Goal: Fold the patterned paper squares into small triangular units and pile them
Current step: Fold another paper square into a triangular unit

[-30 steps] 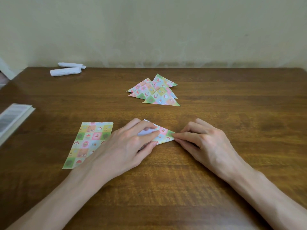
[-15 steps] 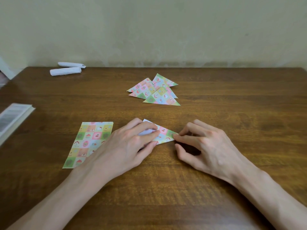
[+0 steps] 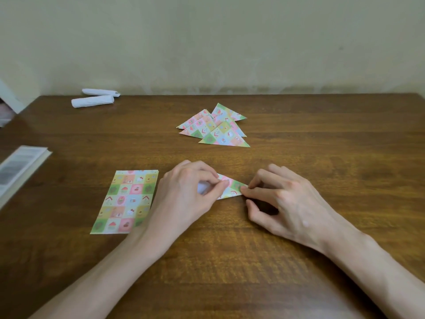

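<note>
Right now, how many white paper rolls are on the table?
2. Both lie at the far left of the table, near the wall: the rear roll and the front roll just before it, roughly side by side. None looks hidden.

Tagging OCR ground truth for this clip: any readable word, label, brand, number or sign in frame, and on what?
No text here can be read.
The booklet at the left edge: grey printed lines, too blurred to read.
The flat patterned sheet: only small pictures and chevrons, no letters visible.
The pile of folded triangles and the half-folded paper: same pattern, no text.
The white paper rolls: no print visible.
</note>
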The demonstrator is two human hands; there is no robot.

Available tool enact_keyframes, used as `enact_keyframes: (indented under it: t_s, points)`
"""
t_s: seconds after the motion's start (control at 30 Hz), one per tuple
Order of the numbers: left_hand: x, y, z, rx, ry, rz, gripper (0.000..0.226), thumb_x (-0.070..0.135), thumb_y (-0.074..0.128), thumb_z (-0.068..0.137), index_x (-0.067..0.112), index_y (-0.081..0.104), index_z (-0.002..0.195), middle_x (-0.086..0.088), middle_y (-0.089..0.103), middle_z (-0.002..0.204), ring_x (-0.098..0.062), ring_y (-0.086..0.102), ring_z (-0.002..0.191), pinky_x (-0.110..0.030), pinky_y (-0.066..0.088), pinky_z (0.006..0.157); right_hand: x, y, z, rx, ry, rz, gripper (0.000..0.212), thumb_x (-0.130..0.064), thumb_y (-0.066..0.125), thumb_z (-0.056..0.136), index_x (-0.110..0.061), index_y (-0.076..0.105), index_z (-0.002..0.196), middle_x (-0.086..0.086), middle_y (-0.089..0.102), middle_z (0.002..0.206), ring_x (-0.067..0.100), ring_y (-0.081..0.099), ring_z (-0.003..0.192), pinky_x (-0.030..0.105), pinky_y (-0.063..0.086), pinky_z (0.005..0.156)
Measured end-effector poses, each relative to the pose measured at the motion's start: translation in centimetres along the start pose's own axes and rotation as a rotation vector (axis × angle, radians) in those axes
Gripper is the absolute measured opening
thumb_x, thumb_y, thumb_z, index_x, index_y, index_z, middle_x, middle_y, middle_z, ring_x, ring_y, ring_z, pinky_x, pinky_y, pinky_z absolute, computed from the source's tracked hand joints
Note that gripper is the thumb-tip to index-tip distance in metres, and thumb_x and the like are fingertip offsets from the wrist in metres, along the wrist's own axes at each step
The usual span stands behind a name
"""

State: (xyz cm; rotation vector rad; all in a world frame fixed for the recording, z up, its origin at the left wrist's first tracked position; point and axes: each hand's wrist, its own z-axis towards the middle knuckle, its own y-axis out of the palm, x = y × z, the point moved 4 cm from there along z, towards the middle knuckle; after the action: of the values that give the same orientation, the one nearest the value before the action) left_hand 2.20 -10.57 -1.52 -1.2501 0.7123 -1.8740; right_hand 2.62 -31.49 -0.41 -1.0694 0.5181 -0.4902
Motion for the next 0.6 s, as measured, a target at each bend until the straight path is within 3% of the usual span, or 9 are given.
enact_keyframes:
  t_s: [0.2,0.4,0.5,0.6]
  points:
    - [-0.5,0.1,0.0,-0.019,-0.020,-0.050,0.014,0.048,0.081,0.080,0.034,0.082,0.081,0.026,0.070,0.094,-0.005,0.062,0.091,-0.036,0.054,0.079,-0.1,0.0,0.1,-0.002,-0.011,-0.010,0.029,-0.036,0.059,0.100,-0.018,0.080,0.107,-0.005,0.062,0.098,0.018,0.055,0.087,0.039,0.049,0.075]
    - [-0.7,0.1,0.2,-0.047,-0.005,-0.026,0.014,0.046,0.084,0.078,0.033,0.081,0.082,0.026,0.069,0.095,-0.003,0.061,0.092,-0.031,0.051,0.079,0.0,0.1,0.1,-0.005,0.001,-0.007,0.028,-0.038,0.061,0.098,-0.020,0.079,0.110,-0.006,0.064,0.099,0.016,0.055,0.088,0.033,0.045,0.076]
    - [-0.7,0.2,0.1,-0.050,0.001,-0.028,0.015,0.047,0.082,0.079,0.032,0.080,0.082,0.026,0.068,0.096,-0.002,0.059,0.093,-0.024,0.047,0.076,1.3,-0.6,0.0,0.124,0.170,0.117,0.025,-0.030,0.060,0.095,-0.021,0.079,0.109,-0.012,0.068,0.100,0.010,0.062,0.092,0.032,0.051,0.083]
    - [-0.7,0.2,0.1,-0.051,0.006,-0.024,0.016,0.048,0.080,0.079,0.032,0.080,0.083,0.026,0.068,0.097,-0.002,0.058,0.094,-0.023,0.045,0.075,3.5,-1.5,-0.4,0.244,0.376,0.158,0.024,-0.021,0.057,0.087,-0.024,0.077,0.101,-0.017,0.064,0.090,0.006,0.060,0.085,0.037,0.054,0.080]
